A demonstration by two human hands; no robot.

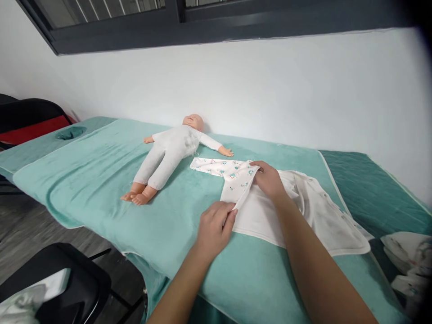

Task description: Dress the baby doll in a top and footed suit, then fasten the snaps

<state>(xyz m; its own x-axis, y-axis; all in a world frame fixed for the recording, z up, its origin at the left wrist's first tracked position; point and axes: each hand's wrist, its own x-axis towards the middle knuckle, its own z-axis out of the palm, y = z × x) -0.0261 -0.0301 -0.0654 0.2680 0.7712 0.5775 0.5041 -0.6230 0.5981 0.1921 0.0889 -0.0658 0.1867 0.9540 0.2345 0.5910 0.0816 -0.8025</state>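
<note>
A white baby shirt (pixel 259 218) with a small coloured print lies spread on the green sheet, its front partly folded back and one sleeve stretched out to the left. My left hand (pixel 216 227) pinches the lower edge of the shirt's front flap. Higher up, my right hand (pixel 268 180) grips the same flap near the neck, fingers closed on the cloth. The plain white inside shows to the right of my hands. Left of the shirt, a baby doll (pixel 172 150) in a white body lies on its back, arms spread, touched by neither hand.
A green sheet (pixel 118 225) covers the long bed, which stands against a white wall (pixel 270 90) under a dark window frame. Folded printed cloth (pixel 408 256) sits at the right edge. A black chair (pixel 74 279) holding a white item stands at lower left.
</note>
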